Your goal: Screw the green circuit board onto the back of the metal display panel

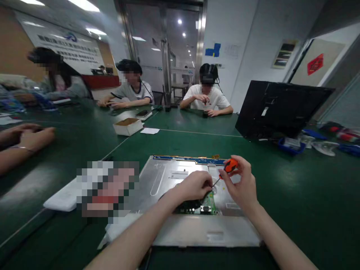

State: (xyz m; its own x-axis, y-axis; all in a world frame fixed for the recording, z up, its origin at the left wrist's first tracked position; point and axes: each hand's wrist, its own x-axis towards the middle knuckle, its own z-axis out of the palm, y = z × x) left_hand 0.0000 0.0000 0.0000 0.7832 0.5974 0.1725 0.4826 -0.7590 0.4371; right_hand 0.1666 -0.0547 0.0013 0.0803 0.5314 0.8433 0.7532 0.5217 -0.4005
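Observation:
A metal display panel (197, 228) lies back side up on the table before me. My right hand (243, 185) grips the orange and black handle of a screwdriver (231, 165), whose shaft slants down to the left. At the shaft's tip, my left hand (197, 184) has its fingers pinched together over a green circuit board (209, 205). What those fingers hold, if anything, is hidden. A grey connector (206, 209) sits on the board's front edge, beside a dark part under my left wrist. Along the panel's far edge runs a blue circuit strip (180, 159).
A black monitor (281, 108) stands at the right, near a blue tray (291, 146) of parts. Left of the panel lies a white object (63, 197) beside a blurred-out patch. Farther back is an open white box (128, 126). Several people sit around the green table (309, 195).

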